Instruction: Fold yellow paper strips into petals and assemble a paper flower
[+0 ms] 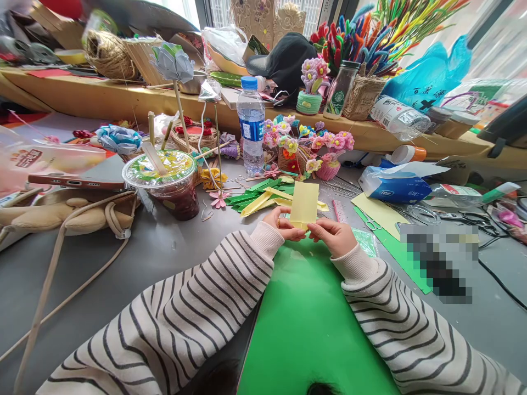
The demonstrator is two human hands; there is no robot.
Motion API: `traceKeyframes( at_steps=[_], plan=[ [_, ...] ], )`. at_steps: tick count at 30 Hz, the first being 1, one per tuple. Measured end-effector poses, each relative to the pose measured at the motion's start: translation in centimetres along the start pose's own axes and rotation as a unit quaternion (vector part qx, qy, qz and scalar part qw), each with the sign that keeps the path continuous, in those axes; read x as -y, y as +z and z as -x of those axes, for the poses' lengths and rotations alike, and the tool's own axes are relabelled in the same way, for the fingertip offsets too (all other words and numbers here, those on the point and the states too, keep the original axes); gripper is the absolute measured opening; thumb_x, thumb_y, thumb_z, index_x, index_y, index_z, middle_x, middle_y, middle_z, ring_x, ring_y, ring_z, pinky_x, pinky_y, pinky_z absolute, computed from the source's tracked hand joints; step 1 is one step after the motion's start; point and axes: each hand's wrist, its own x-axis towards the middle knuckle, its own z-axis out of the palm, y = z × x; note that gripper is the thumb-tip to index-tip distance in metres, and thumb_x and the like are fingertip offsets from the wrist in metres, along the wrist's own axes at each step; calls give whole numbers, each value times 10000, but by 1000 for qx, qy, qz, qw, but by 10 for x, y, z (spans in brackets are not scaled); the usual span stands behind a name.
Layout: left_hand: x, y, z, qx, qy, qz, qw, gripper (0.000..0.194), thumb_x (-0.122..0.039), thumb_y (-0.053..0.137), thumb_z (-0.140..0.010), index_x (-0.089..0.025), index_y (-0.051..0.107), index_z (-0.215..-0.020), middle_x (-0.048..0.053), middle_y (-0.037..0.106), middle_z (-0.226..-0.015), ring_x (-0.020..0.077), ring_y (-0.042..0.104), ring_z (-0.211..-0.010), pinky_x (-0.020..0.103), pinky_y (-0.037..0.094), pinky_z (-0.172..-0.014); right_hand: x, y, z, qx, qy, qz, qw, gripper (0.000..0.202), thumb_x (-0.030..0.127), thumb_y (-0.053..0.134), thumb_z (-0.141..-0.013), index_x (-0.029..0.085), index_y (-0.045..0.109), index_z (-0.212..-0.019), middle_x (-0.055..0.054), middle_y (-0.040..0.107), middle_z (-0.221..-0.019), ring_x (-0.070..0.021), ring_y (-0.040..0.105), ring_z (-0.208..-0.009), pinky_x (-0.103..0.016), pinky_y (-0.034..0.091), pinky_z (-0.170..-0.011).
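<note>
A small piece of yellow paper [304, 204] is held upright between my two hands, with a narrow fold along its lower edge. My left hand [285, 224] pinches its lower left side, a ring on one finger. At the lower right corner, the thumb and fingertips of my right hand [332, 236] close on the same paper. Both hands are above the far end of a glossy green sheet [317, 323]. Just behind them lies a pile of folded green strips [257, 193] and yellow strips [260, 204].
A lidded drink cup [173, 192] and a phone [78, 182] stand left. Behind are a water bottle [251, 129] and crocheted flowers [288, 137]. To the right lie small scissors [373, 222], a blue tissue pack [395, 184] and cables. A cluttered ledge [222, 109] runs across the back.
</note>
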Motion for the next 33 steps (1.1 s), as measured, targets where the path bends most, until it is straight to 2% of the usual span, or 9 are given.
traceKeyframes(
  at_steps=[11,21,28,33],
  plan=[
    [1,0,0,7,-16,5,1000,556,-167,730,-413,-141,375,-842,-14,600,-513,150,595,-502,337,485,-595,0,1,1,-8,-17,11,1000,230,367,542,-653,155,591,-581,-2,538,-537,-98,488,-472,-225,403,-475],
    [2,2,0,22,-30,-38,999,528,-177,711,-457,-150,327,-818,-14,595,-507,133,596,-511,253,466,-536,1,3,2,-41,-13,15,999,216,347,568,-636,150,552,-548,14,487,-507,-86,447,-461,-212,364,-458],
    [3,0,-1,27,-17,-33,999,535,-195,711,-454,-150,317,-813,-36,579,-492,131,590,-496,254,459,-522,2,3,1,-30,5,-1,1000,232,356,569,-629,139,545,-551,14,488,-508,-75,431,-445,-206,351,-443],
    [4,0,-2,32,-11,-29,999,555,-188,720,-432,-166,283,-774,-56,566,-468,132,577,-455,258,452,-499,-2,2,-2,3,39,-17,999,262,388,573,-612,128,568,-588,10,506,-515,-70,420,-438,-206,349,-437]
  ],
)
